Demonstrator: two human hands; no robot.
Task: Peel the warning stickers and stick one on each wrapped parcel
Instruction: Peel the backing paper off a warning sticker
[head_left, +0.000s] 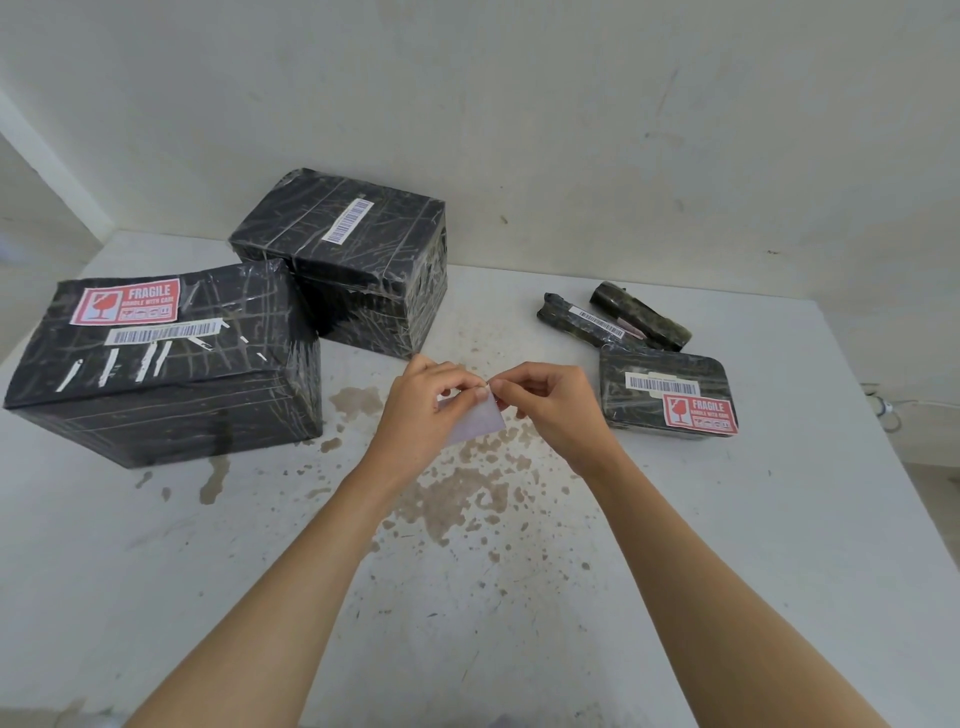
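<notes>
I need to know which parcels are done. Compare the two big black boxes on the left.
The near box carries a red FRAGILE sticker; the far box shows none. The near box has white streaks on its top; the far box's top has none. Both are black-wrapped and each bears a white barcode label.

Illumination: bright, soft, even; direction not determinable. Shadows: faint and diffuse on the tabletop (467, 597) beneath the left hand (423, 410) and right hand (553, 410). Glare: pale streaks on the wrapped parcel (166, 374) left of the hands. Distortion: tabletop edges far from the hands bow. Frame corners slightly soft
</notes>
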